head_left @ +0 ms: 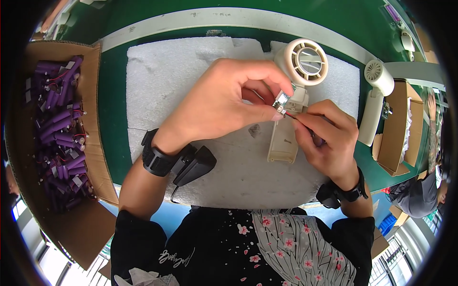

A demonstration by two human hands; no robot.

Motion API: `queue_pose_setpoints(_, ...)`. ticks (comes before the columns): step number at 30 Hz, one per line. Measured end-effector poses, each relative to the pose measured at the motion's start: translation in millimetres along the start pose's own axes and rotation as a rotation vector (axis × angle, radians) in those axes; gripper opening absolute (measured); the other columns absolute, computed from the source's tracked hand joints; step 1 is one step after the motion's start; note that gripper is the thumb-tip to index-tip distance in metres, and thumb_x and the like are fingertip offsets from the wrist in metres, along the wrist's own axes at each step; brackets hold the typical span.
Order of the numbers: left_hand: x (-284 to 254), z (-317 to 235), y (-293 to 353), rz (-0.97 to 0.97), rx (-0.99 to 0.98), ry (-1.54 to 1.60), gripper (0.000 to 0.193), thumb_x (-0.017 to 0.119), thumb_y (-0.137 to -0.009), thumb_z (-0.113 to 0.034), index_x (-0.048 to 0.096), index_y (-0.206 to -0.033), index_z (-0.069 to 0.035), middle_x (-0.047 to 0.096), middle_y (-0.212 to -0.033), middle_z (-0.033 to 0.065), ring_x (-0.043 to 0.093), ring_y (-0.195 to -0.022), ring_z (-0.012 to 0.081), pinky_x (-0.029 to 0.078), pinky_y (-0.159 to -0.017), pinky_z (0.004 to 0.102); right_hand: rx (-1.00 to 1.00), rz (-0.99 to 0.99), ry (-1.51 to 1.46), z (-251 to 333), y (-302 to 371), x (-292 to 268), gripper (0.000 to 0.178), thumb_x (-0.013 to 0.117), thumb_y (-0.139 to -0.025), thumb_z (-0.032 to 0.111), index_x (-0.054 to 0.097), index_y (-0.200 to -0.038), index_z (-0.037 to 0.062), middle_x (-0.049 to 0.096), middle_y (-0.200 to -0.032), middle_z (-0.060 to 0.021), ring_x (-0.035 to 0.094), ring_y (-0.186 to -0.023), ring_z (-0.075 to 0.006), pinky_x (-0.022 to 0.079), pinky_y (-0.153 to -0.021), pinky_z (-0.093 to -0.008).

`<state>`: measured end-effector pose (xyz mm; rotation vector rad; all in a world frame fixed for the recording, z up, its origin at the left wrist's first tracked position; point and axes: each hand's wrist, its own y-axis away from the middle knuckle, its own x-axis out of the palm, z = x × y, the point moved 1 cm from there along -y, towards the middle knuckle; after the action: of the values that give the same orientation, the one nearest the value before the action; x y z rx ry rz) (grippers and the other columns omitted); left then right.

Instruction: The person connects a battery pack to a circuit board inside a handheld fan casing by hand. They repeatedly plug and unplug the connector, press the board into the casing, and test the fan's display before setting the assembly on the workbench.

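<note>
Between its thumb and index finger, my left hand (217, 102) pinches a small circuit board (282, 100) with a white connector on its lower edge. Close by on the right, my right hand (329, 138) is closed on a thin red wire (289, 115) that meets the board at the connector; whether the plug is fully seated cannot be made out. Something dark sits partly hidden within the curled right fingers. Beneath both hands lies a cream handheld fan housing (281, 148), its round grille head (307, 62) at the far end and its handle shell open upward.
White foam (162, 71) covers the green table (112, 95). At left stands a cardboard box (90, 124) of purple battery cells (57, 124) with wires. A second cream fan (374, 114) and a smaller carton (398, 133) are at right. Another person (420, 190) sits at far right.
</note>
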<state>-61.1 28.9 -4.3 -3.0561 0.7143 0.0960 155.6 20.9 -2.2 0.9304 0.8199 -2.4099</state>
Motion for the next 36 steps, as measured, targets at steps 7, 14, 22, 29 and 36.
queue_pose_setpoints(7, -0.1, 1.3, -0.4, 0.025, -0.016, 0.011, 0.031, 0.075, -0.074, 0.009, 0.066, -0.102, -0.002, 0.067, -0.092, 0.0046, 0.067, -0.083, 0.0114, 0.056, -0.077, 0.0260, 0.006, -0.004, -0.014, -1.7, 0.8, 1.4, 0.014, 0.074, -0.070, -0.004, 0.069, -0.083, -0.0002, 0.058, -0.078, -0.0045, 0.049, -0.049, -0.0109, 0.037, -0.044, -0.0237)
queue_pose_setpoints(14, 3.7, 3.9, 0.9, -0.004, 0.015, 0.019, 0.033, 0.073, -0.075, 0.009, 0.067, -0.106, -0.002, 0.067, -0.093, 0.0043, 0.066, -0.083, 0.0115, 0.056, -0.078, 0.0263, -0.059, -0.014, -0.011, -1.6, -0.3, -1.0, 0.013, 0.075, -0.071, -0.002, 0.069, -0.082, -0.0004, 0.059, -0.080, -0.0059, 0.054, -0.054, -0.0139, 0.040, -0.047, -0.0249)
queue_pose_setpoints(22, 10.5, 8.4, -1.1, -0.060, 0.222, -0.157, 0.044, 0.067, -0.074, 0.011, 0.068, -0.114, -0.006, 0.068, -0.096, 0.0067, 0.067, -0.084, 0.0157, 0.056, -0.076, 0.0265, -0.091, 0.039, -0.049, -4.9, -0.8, -4.6, 0.016, 0.072, -0.075, -0.001, 0.067, -0.090, -0.0015, 0.060, -0.084, -0.0099, 0.058, -0.061, -0.0152, 0.044, -0.051, -0.0250)
queue_pose_setpoints(29, 22.0, 5.7, -0.7, -0.162, 0.382, -0.357, 0.045, 0.065, -0.072, 0.010, 0.069, -0.113, -0.007, 0.069, -0.097, 0.0095, 0.068, -0.080, 0.0193, 0.055, -0.070, 0.0276, 0.136, -0.198, -0.071, 4.3, -1.7, 6.1, 0.038, 0.077, -0.069, 0.001, 0.061, -0.104, 0.0044, 0.063, -0.090, -0.0078, 0.060, -0.057, -0.0163, 0.049, -0.049, -0.0274)
queue_pose_setpoints(36, 23.7, 7.5, 0.6, -0.177, 0.335, -0.424, 0.040, 0.069, -0.072, 0.008, 0.069, -0.110, -0.007, 0.069, -0.095, 0.0087, 0.069, -0.077, 0.0189, 0.056, -0.066, 0.0276, 0.140, -0.087, 0.025, 2.4, 2.0, 2.7, 0.039, 0.078, -0.070, -0.002, 0.061, -0.104, 0.0006, 0.062, -0.097, -0.0098, 0.060, -0.065, -0.0109, 0.048, -0.056, -0.0220)
